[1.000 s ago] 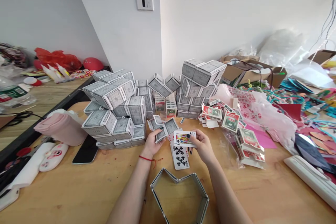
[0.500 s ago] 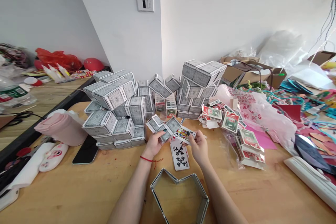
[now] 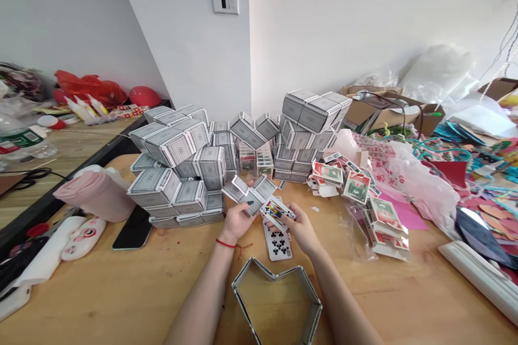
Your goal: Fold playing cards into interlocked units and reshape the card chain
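Between thumb and fingers, my left hand [image 3: 239, 221] grips a folded card piece [image 3: 250, 194] with patterned grey backs joined at an angle. My right hand [image 3: 300, 229] pinches a face card [image 3: 277, 212], a court card of clubs, whose edge lies against that piece. Below them, a ten of clubs [image 3: 279, 246] lies face up on top of other cards, partly covered by my right fingers. A heart-shaped frame of folded cards [image 3: 275, 276] stands on the table between my forearms.
Stacks of card-covered blocks stand at the left [image 3: 170, 191] and right [image 3: 311, 113]. Opened card boxes [image 3: 356, 187] and a plastic bag [image 3: 404, 167] lie to the right. A phone [image 3: 131, 228] and a pink roll [image 3: 95, 192] are on the left of the wooden table [image 3: 162, 291].
My right hand has shifted left and slightly down, turning the face card to a steeper slant against the folded piece. My left hand has tilted the piece a little.
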